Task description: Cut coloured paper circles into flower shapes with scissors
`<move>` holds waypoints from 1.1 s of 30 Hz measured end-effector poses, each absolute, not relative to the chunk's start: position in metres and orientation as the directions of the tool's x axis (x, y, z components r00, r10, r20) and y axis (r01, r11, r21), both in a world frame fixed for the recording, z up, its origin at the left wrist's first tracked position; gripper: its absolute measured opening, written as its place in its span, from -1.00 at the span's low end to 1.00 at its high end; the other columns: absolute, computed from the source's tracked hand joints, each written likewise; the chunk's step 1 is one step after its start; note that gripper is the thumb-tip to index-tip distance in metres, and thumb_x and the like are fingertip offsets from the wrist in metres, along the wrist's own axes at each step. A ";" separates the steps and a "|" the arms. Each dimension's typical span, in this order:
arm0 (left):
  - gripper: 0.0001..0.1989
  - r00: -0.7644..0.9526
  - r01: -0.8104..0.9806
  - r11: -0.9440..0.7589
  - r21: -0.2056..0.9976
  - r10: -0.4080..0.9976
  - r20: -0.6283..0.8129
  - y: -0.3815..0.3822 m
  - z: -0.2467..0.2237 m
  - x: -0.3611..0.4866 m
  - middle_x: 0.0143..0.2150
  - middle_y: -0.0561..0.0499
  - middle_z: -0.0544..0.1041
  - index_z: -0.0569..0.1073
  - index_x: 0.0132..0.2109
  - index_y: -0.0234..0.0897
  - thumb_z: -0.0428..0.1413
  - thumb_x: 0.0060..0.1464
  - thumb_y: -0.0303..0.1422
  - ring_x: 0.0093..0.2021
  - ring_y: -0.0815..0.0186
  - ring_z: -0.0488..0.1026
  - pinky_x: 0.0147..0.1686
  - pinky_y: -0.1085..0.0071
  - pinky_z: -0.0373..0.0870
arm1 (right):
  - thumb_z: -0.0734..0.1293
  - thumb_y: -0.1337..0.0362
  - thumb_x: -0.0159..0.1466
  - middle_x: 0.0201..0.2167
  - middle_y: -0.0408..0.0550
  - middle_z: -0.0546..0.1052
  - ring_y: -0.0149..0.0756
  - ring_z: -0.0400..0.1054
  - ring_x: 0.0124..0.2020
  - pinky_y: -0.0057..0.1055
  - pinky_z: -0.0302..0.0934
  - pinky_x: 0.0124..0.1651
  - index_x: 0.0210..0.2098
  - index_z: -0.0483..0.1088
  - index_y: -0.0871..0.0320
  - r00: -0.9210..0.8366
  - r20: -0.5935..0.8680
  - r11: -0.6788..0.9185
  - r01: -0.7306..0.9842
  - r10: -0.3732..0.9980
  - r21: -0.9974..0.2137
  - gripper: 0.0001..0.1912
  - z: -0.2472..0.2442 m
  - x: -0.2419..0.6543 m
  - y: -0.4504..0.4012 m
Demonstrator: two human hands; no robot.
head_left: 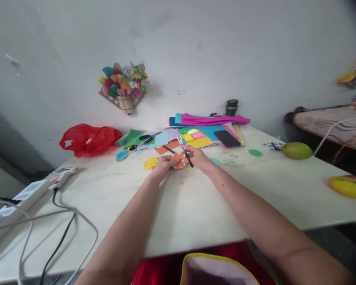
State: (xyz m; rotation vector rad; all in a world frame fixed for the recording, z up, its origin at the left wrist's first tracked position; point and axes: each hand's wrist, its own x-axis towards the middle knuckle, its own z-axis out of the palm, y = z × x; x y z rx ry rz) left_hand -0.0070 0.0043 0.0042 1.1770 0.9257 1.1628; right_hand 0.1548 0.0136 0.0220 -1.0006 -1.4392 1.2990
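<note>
My left hand (163,166) pinches an orange paper cutout (178,160) with a scalloped, flower-like outline and pale edges. Close beside it, my right hand (196,156) is closed around a slim tool (188,158) with a black handle and a thin, pointed silver end. The tool crosses the right side of the cutout; its exact kind is unclear. Left of my left hand lies a pile of yellow paper cutouts (151,163). Just beyond the hands are a short black stick (168,149) and an orange paper sheet (163,149).
Scissors (150,138), coloured sheets (206,136) and a dark phone (227,138) lie farther back. A red plastic bag (90,139) is at left, with a power strip (26,196) and cables nearer. A mango (297,150) and yellow fruit (348,187) sit at right.
</note>
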 end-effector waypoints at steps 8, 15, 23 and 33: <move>-0.71 0.169 -0.106 -0.055 0.993 0.983 0.072 0.004 0.007 -0.011 -0.51 -0.05 0.52 0.51 -0.49 -0.38 0.35 -0.36 -0.26 -0.52 0.35 0.43 -0.51 0.44 0.39 | 0.45 0.22 -0.09 -0.59 -0.24 0.42 -0.51 0.22 -0.65 -0.57 0.01 -0.62 -0.29 0.32 0.17 -0.332 0.096 0.127 0.072 0.938 -0.989 -0.61 0.024 0.171 0.014; -0.70 0.143 -0.235 -0.004 0.972 0.989 0.039 0.002 0.012 -0.016 -0.53 -0.05 0.52 0.51 -0.49 -0.42 0.37 -0.41 -0.31 -0.54 0.35 0.42 -0.51 0.45 0.38 | 0.30 0.05 0.12 -0.56 -0.12 0.42 -0.54 0.22 -0.65 -0.58 -0.14 -0.73 -0.43 0.30 0.24 -0.611 0.061 0.246 0.224 0.789 -0.943 -0.67 0.032 0.205 0.017; -0.77 0.157 -0.333 0.004 0.943 0.986 0.051 0.005 0.010 -0.020 -0.50 -0.05 0.54 0.53 -0.47 -0.43 0.35 -0.36 -0.41 -0.52 0.36 0.44 -0.44 0.48 0.35 | 0.29 0.12 0.13 -0.56 -0.14 0.44 -0.53 0.23 -0.65 -0.59 -0.09 -0.72 -0.32 0.34 0.22 -0.671 -0.059 0.246 0.350 0.739 -0.904 -0.73 0.036 0.211 0.014; -0.78 0.200 -0.324 0.033 0.946 0.979 0.034 0.007 0.005 -0.022 -0.53 -0.05 0.53 0.54 -0.44 -0.45 0.34 -0.34 -0.44 -0.55 0.42 0.42 -0.48 0.52 0.32 | 0.31 0.13 0.12 -0.56 -0.16 0.41 -0.55 0.23 -0.64 -0.62 -0.11 -0.72 -0.30 0.35 0.22 -0.676 -0.101 0.248 0.400 0.730 -0.882 -0.72 0.027 0.208 0.019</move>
